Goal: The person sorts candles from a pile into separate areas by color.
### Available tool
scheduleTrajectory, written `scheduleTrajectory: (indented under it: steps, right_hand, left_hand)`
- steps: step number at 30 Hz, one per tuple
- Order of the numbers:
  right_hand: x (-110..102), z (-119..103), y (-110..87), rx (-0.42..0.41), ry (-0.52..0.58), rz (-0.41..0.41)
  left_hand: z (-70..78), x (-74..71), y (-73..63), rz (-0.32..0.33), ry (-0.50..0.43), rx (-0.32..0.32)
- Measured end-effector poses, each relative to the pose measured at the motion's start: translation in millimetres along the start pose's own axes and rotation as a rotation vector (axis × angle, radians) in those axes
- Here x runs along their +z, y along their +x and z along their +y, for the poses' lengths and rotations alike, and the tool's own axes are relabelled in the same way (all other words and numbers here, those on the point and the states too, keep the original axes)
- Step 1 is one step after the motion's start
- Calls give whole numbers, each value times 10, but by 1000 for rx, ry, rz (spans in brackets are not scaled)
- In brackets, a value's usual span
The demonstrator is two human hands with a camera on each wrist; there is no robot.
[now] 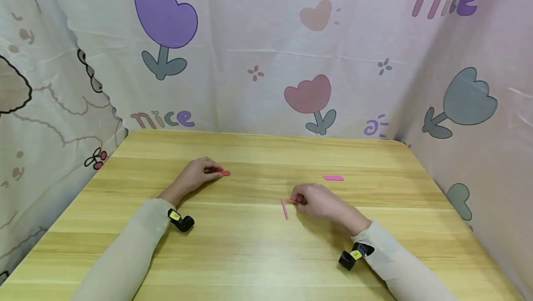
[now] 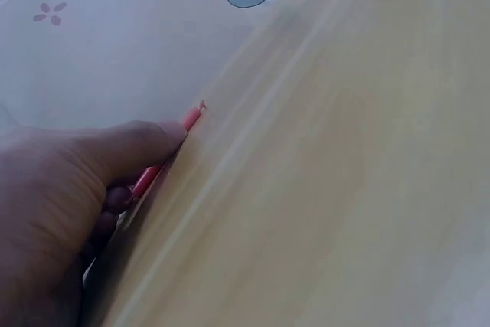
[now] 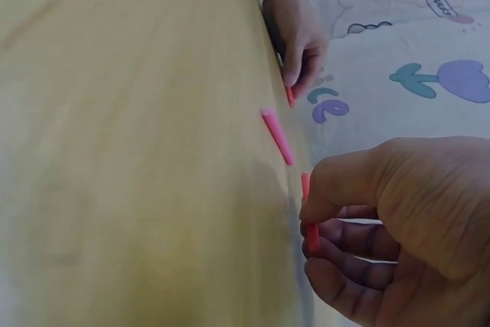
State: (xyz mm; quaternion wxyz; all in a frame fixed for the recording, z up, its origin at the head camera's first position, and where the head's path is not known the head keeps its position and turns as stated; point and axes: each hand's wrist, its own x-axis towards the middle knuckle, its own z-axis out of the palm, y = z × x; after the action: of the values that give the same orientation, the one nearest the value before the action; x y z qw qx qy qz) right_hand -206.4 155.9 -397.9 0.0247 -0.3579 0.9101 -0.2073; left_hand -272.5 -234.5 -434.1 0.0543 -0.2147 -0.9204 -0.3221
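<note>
In the head view my left hand [image 1: 197,173] is low over the left of the table. It holds red candles [image 1: 226,172], whose ends stick out past the fingertips. The left wrist view shows a red candle [image 2: 191,118] under the thumb, with a short wick at its tip. Right of centre, my right hand [image 1: 318,201] pinches another red candle [image 3: 305,183] between thumb and fingers, close over the wood. Just left of those fingertips a single pink candle [image 1: 284,210] lies on the table. The right wrist view shows this pink candle [image 3: 277,136] between both hands.
A small row of bright pink candles [image 1: 333,178] lies beyond my right hand. The wooden table [image 1: 233,254] reaches back to a printed cloth [image 1: 237,92], which also hangs along both sides. Each wrist wears a small black camera [image 1: 183,222].
</note>
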Motion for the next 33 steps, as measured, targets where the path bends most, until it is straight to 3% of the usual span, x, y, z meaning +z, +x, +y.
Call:
scheduleTrajectory:
  steps: [12,23,33]
  right_hand:
    - [-84,-123,271,-36,40,21]
    - [-87,-239,611,22,75,19]
    - [-39,-309,894,20,98,55]
  left_hand:
    - [-15,-4,-3,9,-5,27]
    - [-5,-20,-22,-25,-16,33]
    - [-25,-11,-20,-16,-21,-10]
